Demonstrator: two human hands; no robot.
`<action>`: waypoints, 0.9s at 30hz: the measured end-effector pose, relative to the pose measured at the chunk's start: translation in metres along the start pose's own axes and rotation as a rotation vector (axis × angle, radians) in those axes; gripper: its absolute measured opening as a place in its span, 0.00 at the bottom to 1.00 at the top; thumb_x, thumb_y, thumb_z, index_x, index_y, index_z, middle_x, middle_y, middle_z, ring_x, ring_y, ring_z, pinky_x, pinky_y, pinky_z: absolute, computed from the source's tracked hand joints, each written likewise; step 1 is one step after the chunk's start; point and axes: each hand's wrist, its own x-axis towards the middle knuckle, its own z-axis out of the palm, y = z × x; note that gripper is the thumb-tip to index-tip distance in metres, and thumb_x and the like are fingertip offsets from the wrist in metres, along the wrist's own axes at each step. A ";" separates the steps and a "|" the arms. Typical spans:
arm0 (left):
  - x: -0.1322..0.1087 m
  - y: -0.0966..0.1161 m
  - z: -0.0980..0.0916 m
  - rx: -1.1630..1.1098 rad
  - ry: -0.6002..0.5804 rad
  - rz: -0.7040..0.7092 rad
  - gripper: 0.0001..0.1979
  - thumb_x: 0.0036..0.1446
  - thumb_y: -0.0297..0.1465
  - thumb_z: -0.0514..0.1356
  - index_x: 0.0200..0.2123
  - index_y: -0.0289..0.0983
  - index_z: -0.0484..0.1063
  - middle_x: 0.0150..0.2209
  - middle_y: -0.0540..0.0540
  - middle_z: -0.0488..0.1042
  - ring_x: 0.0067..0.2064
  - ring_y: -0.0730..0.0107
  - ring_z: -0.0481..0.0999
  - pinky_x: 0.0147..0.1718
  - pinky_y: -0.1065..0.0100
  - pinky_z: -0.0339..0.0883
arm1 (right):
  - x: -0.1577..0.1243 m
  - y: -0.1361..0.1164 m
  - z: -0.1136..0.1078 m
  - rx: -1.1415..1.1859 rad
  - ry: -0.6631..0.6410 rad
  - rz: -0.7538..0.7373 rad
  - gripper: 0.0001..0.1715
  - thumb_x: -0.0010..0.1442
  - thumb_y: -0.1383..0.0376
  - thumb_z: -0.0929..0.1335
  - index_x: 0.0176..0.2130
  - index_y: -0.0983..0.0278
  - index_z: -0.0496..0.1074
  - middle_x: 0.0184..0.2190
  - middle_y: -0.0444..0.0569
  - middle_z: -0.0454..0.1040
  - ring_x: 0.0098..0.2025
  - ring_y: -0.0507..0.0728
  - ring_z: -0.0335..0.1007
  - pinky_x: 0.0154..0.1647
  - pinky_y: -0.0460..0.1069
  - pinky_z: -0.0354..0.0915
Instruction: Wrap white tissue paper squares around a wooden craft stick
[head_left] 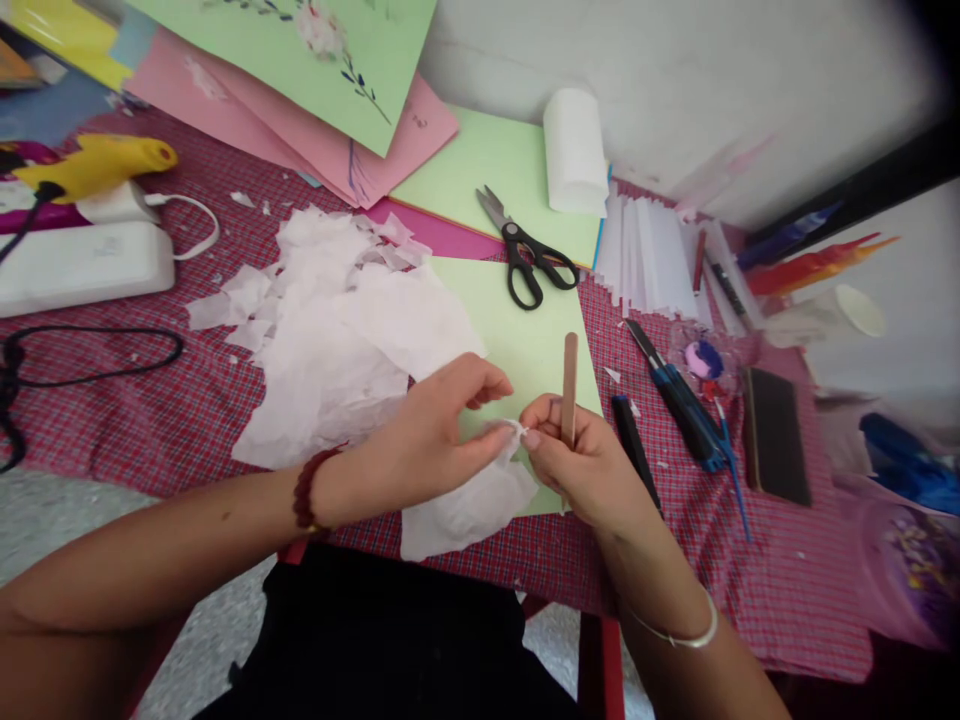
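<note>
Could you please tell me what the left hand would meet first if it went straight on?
Probably the white paper at the right hand, then that hand itself, though depth is unclear.

Right hand point(574, 455) pinches white tissue point(516, 428), left hand point(420, 435) beside it
Wooden stick point(570, 380) also in the right grip; scissors point(517, 238) beyond both hands.

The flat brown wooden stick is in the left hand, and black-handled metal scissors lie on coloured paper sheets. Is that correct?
Wrong hand: the head view shows the wooden stick in the right hand, not the left hand. The scissors do lie on coloured paper sheets.
</note>
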 end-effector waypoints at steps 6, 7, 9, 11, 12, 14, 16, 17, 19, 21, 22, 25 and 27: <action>-0.014 0.012 -0.012 0.292 -0.124 0.173 0.06 0.58 0.28 0.56 0.29 0.35 0.68 0.25 0.52 0.65 0.28 0.77 0.64 0.27 0.72 0.56 | -0.009 -0.009 0.002 -0.076 0.082 -0.048 0.07 0.57 0.64 0.68 0.29 0.63 0.66 0.15 0.35 0.54 0.16 0.45 0.45 0.16 0.43 0.43; -0.014 0.014 -0.013 0.281 -0.204 0.113 0.07 0.59 0.29 0.55 0.29 0.35 0.68 0.23 0.53 0.64 0.26 0.78 0.63 0.26 0.72 0.54 | -0.010 -0.010 0.003 -0.102 0.091 -0.052 0.07 0.57 0.64 0.68 0.29 0.63 0.66 0.16 0.35 0.54 0.16 0.45 0.46 0.16 0.43 0.44; -0.013 0.017 -0.015 0.251 -0.337 -0.004 0.10 0.59 0.29 0.54 0.26 0.35 0.66 0.20 0.55 0.61 0.23 0.79 0.59 0.24 0.72 0.51 | -0.012 -0.013 0.006 -0.149 0.099 -0.057 0.07 0.56 0.64 0.68 0.28 0.63 0.66 0.16 0.35 0.55 0.17 0.45 0.48 0.16 0.43 0.46; -0.010 0.019 -0.016 0.202 -0.409 -0.081 0.11 0.59 0.29 0.53 0.23 0.35 0.62 0.18 0.56 0.58 0.22 0.80 0.56 0.22 0.73 0.48 | -0.012 -0.014 0.010 -0.171 0.098 -0.064 0.06 0.56 0.65 0.68 0.28 0.63 0.66 0.16 0.35 0.54 0.17 0.45 0.48 0.16 0.43 0.47; -0.009 0.020 -0.016 0.169 -0.422 -0.106 0.12 0.59 0.29 0.53 0.23 0.35 0.61 0.18 0.56 0.56 0.22 0.80 0.55 0.22 0.73 0.47 | -0.012 -0.014 0.012 -0.169 0.094 -0.070 0.06 0.55 0.65 0.68 0.28 0.63 0.66 0.16 0.35 0.54 0.17 0.45 0.48 0.16 0.42 0.46; -0.006 0.023 -0.017 0.100 -0.425 -0.148 0.13 0.59 0.31 0.53 0.23 0.35 0.60 0.19 0.56 0.55 0.22 0.80 0.55 0.21 0.73 0.46 | -0.012 -0.016 0.016 -0.137 0.092 -0.090 0.07 0.55 0.66 0.68 0.28 0.63 0.65 0.16 0.35 0.56 0.17 0.45 0.47 0.16 0.42 0.45; -0.002 0.029 -0.021 0.034 -0.430 -0.184 0.14 0.59 0.36 0.54 0.24 0.35 0.61 0.20 0.56 0.55 0.22 0.80 0.54 0.20 0.74 0.46 | -0.012 -0.020 0.018 -0.094 0.102 -0.119 0.07 0.54 0.66 0.68 0.27 0.63 0.65 0.16 0.35 0.56 0.16 0.44 0.47 0.16 0.42 0.44; 0.000 0.034 -0.023 0.014 -0.434 -0.194 0.15 0.59 0.38 0.54 0.24 0.35 0.61 0.20 0.56 0.55 0.23 0.80 0.54 0.20 0.74 0.46 | -0.012 -0.023 0.020 -0.077 0.107 -0.133 0.07 0.54 0.67 0.68 0.27 0.63 0.65 0.15 0.34 0.56 0.16 0.44 0.46 0.15 0.42 0.43; 0.007 0.046 -0.029 0.005 -0.433 -0.189 0.17 0.60 0.40 0.52 0.23 0.35 0.60 0.20 0.55 0.54 0.23 0.80 0.54 0.21 0.73 0.46 | -0.013 -0.033 0.022 -0.054 0.119 -0.163 0.07 0.53 0.68 0.69 0.27 0.63 0.65 0.14 0.34 0.55 0.15 0.44 0.46 0.15 0.41 0.43; 0.015 0.059 -0.037 0.026 -0.403 -0.158 0.18 0.61 0.38 0.50 0.21 0.35 0.56 0.20 0.55 0.53 0.23 0.79 0.53 0.21 0.73 0.46 | -0.012 -0.046 0.025 -0.009 0.119 -0.184 0.08 0.53 0.68 0.69 0.27 0.63 0.65 0.13 0.33 0.55 0.14 0.44 0.46 0.14 0.41 0.42; 0.020 0.065 -0.040 0.043 -0.377 -0.138 0.18 0.61 0.36 0.49 0.20 0.35 0.54 0.20 0.54 0.52 0.23 0.79 0.52 0.22 0.73 0.45 | -0.010 -0.054 0.027 0.034 0.115 -0.186 0.08 0.52 0.67 0.69 0.26 0.63 0.65 0.12 0.33 0.54 0.13 0.44 0.46 0.13 0.41 0.42; 0.032 0.076 -0.052 0.101 -0.284 -0.080 0.17 0.60 0.33 0.48 0.20 0.35 0.51 0.20 0.54 0.48 0.24 0.79 0.51 0.23 0.72 0.45 | -0.003 -0.077 0.030 0.245 0.081 -0.140 0.10 0.51 0.66 0.70 0.27 0.62 0.62 0.11 0.31 0.51 0.12 0.44 0.41 0.12 0.41 0.42; 0.038 0.077 -0.061 0.141 -0.223 -0.064 0.16 0.59 0.31 0.48 0.19 0.35 0.51 0.20 0.54 0.48 0.24 0.79 0.51 0.23 0.71 0.45 | 0.005 -0.087 0.028 0.395 0.055 -0.096 0.12 0.51 0.65 0.70 0.28 0.61 0.61 0.12 0.31 0.49 0.13 0.44 0.38 0.12 0.40 0.42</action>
